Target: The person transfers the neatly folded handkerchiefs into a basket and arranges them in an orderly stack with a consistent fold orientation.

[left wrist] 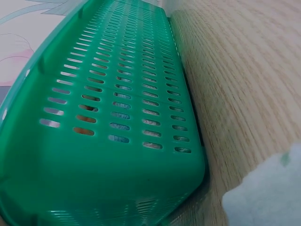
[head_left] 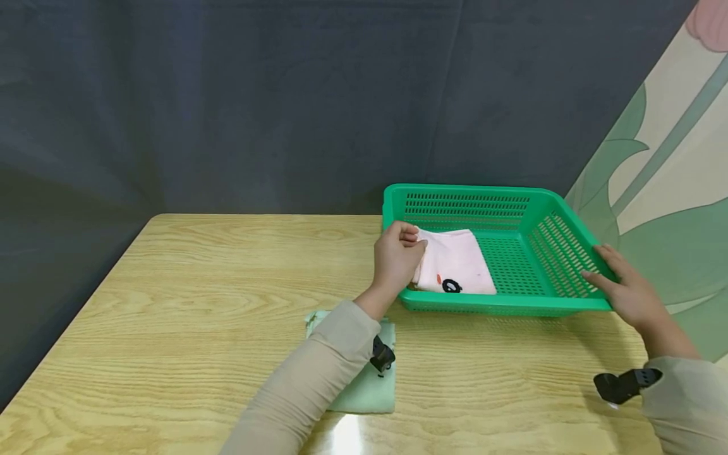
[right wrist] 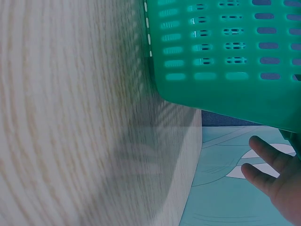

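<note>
In the head view, a folded pink towel (head_left: 455, 259) with a dark ring-shaped patch and a small orange mark lies in the left part of a green plastic basket (head_left: 478, 303). My left hand (head_left: 398, 256) reaches over the basket's left side and pinches the towel's left edge between thumb and curled fingers. The right hand (head_left: 631, 291) grips the basket's right rim near the front corner, its thumb over the rim. A folded light green towel (head_left: 370, 395) lies on the table, partly hidden beneath the left forearm.
The wooden table (head_left: 199, 316) carries the basket at its back right. A dark curtain (head_left: 284, 107) hangs behind it, and a wall with painted leaves (head_left: 677, 253) stands close on the right. Each wrist wears a black camera.
</note>
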`<state>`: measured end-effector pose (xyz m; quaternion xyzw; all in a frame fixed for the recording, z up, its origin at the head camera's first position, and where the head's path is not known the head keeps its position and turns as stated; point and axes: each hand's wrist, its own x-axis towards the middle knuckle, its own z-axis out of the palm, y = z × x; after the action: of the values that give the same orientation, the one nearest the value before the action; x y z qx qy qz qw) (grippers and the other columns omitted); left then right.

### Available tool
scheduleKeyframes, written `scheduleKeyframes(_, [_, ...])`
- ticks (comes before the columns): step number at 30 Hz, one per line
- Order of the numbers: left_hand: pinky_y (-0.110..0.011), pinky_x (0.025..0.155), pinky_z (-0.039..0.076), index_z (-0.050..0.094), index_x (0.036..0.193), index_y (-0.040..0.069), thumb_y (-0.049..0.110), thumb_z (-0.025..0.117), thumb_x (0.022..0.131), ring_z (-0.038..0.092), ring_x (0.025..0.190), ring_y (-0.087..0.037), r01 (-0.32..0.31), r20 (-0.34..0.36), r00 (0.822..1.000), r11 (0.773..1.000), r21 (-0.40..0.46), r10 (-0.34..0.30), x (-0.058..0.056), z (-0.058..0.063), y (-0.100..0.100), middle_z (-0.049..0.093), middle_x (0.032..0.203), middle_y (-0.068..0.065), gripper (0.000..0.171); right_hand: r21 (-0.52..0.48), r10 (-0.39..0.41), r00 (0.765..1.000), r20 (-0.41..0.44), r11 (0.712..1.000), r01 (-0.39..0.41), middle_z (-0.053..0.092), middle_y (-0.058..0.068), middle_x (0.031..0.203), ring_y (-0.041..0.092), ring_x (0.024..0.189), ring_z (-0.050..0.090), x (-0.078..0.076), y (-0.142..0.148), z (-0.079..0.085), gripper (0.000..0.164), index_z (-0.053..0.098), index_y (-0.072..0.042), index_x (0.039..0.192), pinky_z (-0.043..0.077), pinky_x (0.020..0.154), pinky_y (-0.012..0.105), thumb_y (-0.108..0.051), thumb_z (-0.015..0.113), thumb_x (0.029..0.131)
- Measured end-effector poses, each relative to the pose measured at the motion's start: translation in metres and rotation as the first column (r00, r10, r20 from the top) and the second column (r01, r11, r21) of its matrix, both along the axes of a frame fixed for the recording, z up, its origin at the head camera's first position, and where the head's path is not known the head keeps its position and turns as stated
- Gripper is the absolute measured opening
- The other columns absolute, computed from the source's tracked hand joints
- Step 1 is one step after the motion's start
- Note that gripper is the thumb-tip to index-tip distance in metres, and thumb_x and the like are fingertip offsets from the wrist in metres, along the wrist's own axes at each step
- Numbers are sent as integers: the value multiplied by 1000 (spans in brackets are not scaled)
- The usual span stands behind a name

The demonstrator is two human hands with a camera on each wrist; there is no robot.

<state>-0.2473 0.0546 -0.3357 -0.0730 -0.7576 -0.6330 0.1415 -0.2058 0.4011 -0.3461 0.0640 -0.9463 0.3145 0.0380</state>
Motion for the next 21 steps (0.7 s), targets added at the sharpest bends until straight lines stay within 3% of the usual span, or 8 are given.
scheduleKeyframes(9, [-17, 60, 45, 57, 88, -2, 6, 65, 75, 54, 70, -12, 4, -23, 1000, 999, 41, -3, -1, -2, -1, 56, 78, -4, 17, -11, 1, 1000, 11, 1000, -1, -15, 16, 140, 43, 121, -15, 0, -2, 2, 60, -2, -2, 137, -6, 85, 65, -25, 32, 94])
scheduleKeyframes(14, [-18, 61, 45, 56, 91, -2, 7, 64, 77, 52, 71, -12, 80, -9, 997, 993, 84, -79, -1, -3, -5, 55, 79, -3, 19, -1, -3, 1000, 7, 1000, 3, -14, 17, 140, 44, 120, -14, -1, -1, 1, 59, -2, -2, 137, -6, 85, 65, -24, 32, 94])
scheduleKeyframes(17, [-21, 65, 47, 54, 93, -3, 4, 61, 79, 51, 71, -12, 180, 25, 982, 961, 212, -189, -3, -3, -8, 53, 80, -4, 18, 5, -6, 1000, 6, 1000, 6, -14, 16, 140, 44, 121, -14, -1, -1, 1, 59, -1, -3, 137, -5, 85, 66, -26, 32, 94])
scheduleKeyframes(21, [-26, 71, 47, 50, 98, -8, -2, 57, 81, 52, 70, -13, 274, 77, 942, 878, 392, -328, -4, 0, -13, 49, 80, -6, 20, 4, -4, 1000, 1, 1000, 4, -13, 16, 140, 45, 120, -13, 0, 1, 0, 60, -1, -3, 138, -5, 84, 66, -26, 32, 94])
